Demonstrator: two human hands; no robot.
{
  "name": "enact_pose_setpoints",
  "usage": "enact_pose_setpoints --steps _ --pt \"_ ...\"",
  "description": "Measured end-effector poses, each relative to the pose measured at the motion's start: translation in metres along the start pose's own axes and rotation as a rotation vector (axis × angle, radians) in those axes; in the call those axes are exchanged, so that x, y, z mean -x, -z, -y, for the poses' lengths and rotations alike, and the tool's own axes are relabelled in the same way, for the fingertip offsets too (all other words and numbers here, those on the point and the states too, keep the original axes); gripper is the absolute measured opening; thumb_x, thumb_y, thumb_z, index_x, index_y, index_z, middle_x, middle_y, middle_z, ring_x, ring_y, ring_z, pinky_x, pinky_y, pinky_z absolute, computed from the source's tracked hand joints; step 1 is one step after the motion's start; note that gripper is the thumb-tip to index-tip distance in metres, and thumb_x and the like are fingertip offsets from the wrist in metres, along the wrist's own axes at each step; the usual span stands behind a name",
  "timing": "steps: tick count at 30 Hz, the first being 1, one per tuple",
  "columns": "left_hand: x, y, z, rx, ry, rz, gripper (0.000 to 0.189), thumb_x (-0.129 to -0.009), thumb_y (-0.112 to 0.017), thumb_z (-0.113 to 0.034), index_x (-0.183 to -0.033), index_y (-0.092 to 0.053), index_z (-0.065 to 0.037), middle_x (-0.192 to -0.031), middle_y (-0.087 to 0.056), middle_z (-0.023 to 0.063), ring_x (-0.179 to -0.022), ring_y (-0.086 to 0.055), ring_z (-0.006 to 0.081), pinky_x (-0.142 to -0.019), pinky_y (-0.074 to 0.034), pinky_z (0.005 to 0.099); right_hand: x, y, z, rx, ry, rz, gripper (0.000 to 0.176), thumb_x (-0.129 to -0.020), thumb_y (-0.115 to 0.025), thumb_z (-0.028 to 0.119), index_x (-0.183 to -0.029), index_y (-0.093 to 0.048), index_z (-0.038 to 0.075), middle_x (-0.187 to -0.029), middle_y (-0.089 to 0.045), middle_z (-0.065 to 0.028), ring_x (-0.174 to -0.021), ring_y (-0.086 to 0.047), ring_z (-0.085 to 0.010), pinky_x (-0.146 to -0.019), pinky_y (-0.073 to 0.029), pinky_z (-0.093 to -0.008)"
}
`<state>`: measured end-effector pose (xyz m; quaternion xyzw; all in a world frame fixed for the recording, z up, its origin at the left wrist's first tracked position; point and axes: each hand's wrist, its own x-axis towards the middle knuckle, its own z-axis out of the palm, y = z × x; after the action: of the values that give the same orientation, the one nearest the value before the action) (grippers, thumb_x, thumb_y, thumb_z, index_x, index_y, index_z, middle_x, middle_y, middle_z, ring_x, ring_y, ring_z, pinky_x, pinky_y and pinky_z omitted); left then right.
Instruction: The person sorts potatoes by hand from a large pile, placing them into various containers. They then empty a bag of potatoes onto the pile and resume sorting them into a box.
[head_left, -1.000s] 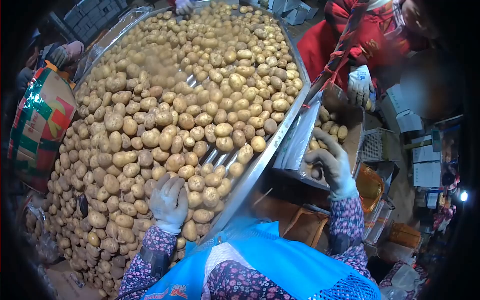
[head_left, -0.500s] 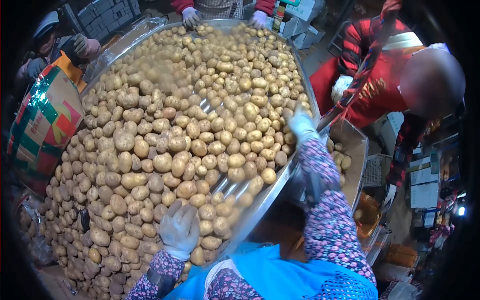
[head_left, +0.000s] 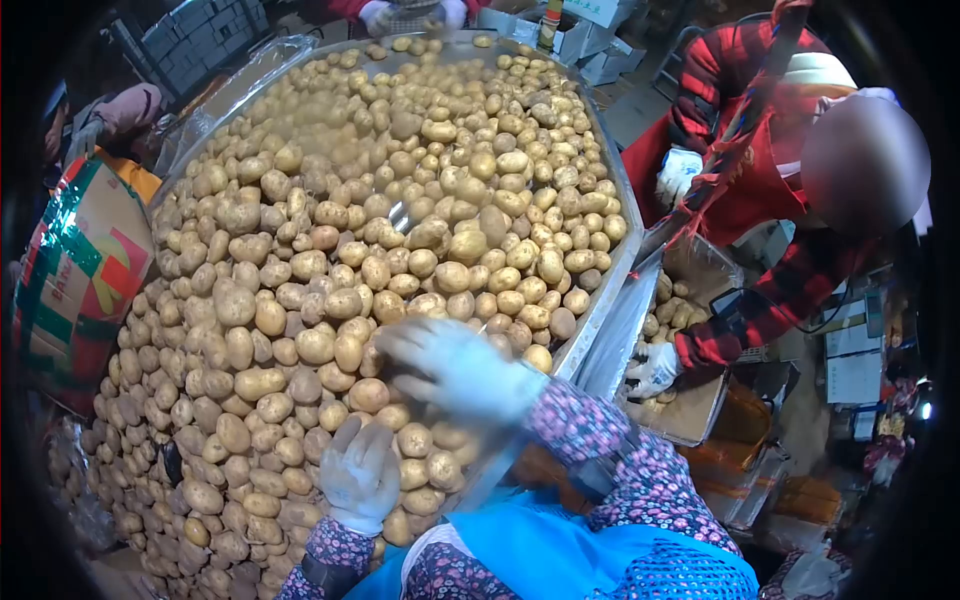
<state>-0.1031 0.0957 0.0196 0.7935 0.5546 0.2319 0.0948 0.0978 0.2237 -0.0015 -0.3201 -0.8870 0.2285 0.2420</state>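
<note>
Potatoes (head_left: 250, 300) lie heaped over a large metal-rimmed table (head_left: 622, 250). My left hand (head_left: 360, 478), in a pale glove, rests on the potatoes near the bottom middle, palm down with its fingers apart. Just above and to the right, my right hand (head_left: 455, 370) reaches leftward across the potatoes, gloved and somewhat blurred, with its fingers spread over them. No potato shows in the grip of either hand. A bare bit of metal surface (head_left: 399, 217) shows among the potatoes.
At the right, a co-worker in red (head_left: 745, 150) has one gloved hand in a box of potatoes (head_left: 690, 425). Other people stand at the far edge and far left. A printed carton (head_left: 85, 270) stands at the left. A rope (head_left: 735, 150) hangs at the right.
My right hand has moved from the table's right rim down and left, close to my left hand. The co-worker's lower hand has come into the box. The far person's hands have drawn together.
</note>
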Motion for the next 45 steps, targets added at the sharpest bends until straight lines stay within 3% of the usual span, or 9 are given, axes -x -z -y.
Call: enact_pose_setpoints --steps 10,15,17,20,23,25,34,40,45 --pt "0.001 -0.001 -0.001 -0.036 0.001 0.027 0.026 -0.075 -0.064 -0.006 -0.101 -0.066 -0.007 -0.107 -0.064 0.0078 -0.108 -0.059 0.0341 -0.084 -0.049 0.0463 0.09 0.074 -0.115 0.38 -0.884 -0.132 0.038 -0.089 -0.065 0.03 -0.122 -0.064 0.012 -0.102 -0.07 -0.0185 -0.091 -0.067 -0.0352 -0.082 -0.052 -0.0449" --pt "-0.007 0.0 -0.002 -0.045 -0.092 -0.045 0.02 -0.074 -0.062 -0.004 -0.094 -0.065 -0.002 -0.094 -0.064 0.0135 -0.09 -0.061 0.0371 -0.071 -0.052 0.0461 0.048 0.12 -0.216 0.505 -0.842 -0.363 0.037 -0.087 -0.065 0.023 -0.124 -0.064 0.021 -0.111 -0.069 -0.0141 -0.101 -0.066 -0.0348 -0.091 -0.05 -0.0425" --pt "0.001 -0.004 0.001 -0.039 -0.018 0.017 0.028 -0.075 -0.064 -0.005 -0.103 -0.066 -0.007 -0.107 -0.064 0.0085 -0.108 -0.059 0.0345 -0.085 -0.049 0.0458 0.044 0.103 -0.264 0.692 -0.601 -0.065 0.037 -0.085 -0.065 0.02 -0.122 -0.064 0.019 -0.116 -0.065 -0.0146 -0.107 -0.062 -0.036 -0.093 -0.05 -0.0417" --pt "0.001 -0.004 0.001 -0.025 -0.04 -0.013 0.029 -0.076 -0.064 -0.004 -0.104 -0.066 -0.006 -0.108 -0.064 0.0092 -0.107 -0.059 0.035 -0.086 -0.049 0.0458 0.014 0.103 -0.224 0.564 -0.907 -0.1 0.029 -0.084 -0.062 0.014 -0.112 -0.069 0.019 -0.115 -0.064 -0.0169 -0.111 -0.06 -0.0372 -0.095 -0.049 -0.0443" --pt "0.004 -0.005 0.001 -0.05 -0.053 -0.025 0.03 -0.076 -0.064 -0.004 -0.106 -0.066 -0.006 -0.109 -0.064 0.0097 -0.107 -0.059 0.0352 -0.087 -0.048 0.0467 0.036 0.072 -0.217 -0.545 -0.732 -0.764 0.023 -0.091 -0.055 0.014 -0.107 -0.068 0.005 -0.084 -0.065 -0.0041 -0.077 -0.062 -0.0145 -0.067 -0.05 -0.0269" --pt "0.006 -0.006 -0.002 -0.061 -0.038 -0.028 0.03 -0.077 -0.063 -0.003 -0.107 -0.066 -0.005 -0.11 -0.065 0.0102 -0.108 -0.059 0.036 -0.088 -0.048 0.0473 0.055 0.08 -0.143 -0.869 -0.678 -0.78 0.025 -0.096 -0.056 0.02 -0.108 -0.066 0.001 -0.077 -0.059 0.002 -0.062 -0.051 -0.0042 -0.054 -0.041 -0.0187" --pt "0.023 -0.023 0.016 -0.148 -0.103 -0.038 0.026 -0.086 -0.056 -0.004 -0.11 -0.065 0.001 -0.11 -0.066 0.0164 -0.114 -0.057 0.0424 -0.097 -0.047 0.0492 0.216 0.055 0.018 -1.127 -0.857 -0.632 0.076 -0.088 -0.054 0.069 -0.132 -0.058 0.007 -0.097 -0.06 -0.0017 -0.074 -0.056 -0.0062 -0.061 -0.045 -0.0194" --pt "0.027 -0.025 0.02 -0.156 -0.11 -0.033 0.024 -0.091 -0.052 -0.006 -0.11 -0.064 0.002 -0.115 -0.064 0.0149 -0.117 -0.054 0.0376 -0.101 -0.043 0.0487 0.399 0.072 0.047 -1.204 -1.131 -1.683 0.028 -0.093 -0.063 0.022 -0.116 -0.065 0.006 -0.085 -0.055 0.0008 -0.064 -0.048 -0.0069 -0.047 -0.034 -0.0159" --pt "0.029 -0.027 0.024 -0.191 -0.099 -0.017 0.026 -0.092 -0.051 -0.011 -0.111 -0.064 0.002 -0.117 -0.064 0.0158 -0.118 -0.054 0.036 -0.102 -0.041 0.0478 0.438 0.053 0.087 -1.212 -1.459 -1.712 0.023 -0.09 -0.067 0.023 -0.107 -0.069 0.007 -0.082 -0.06 -0.0052 -0.058 -0.052 -0.0108 -0.044 -0.038 -0.0205"
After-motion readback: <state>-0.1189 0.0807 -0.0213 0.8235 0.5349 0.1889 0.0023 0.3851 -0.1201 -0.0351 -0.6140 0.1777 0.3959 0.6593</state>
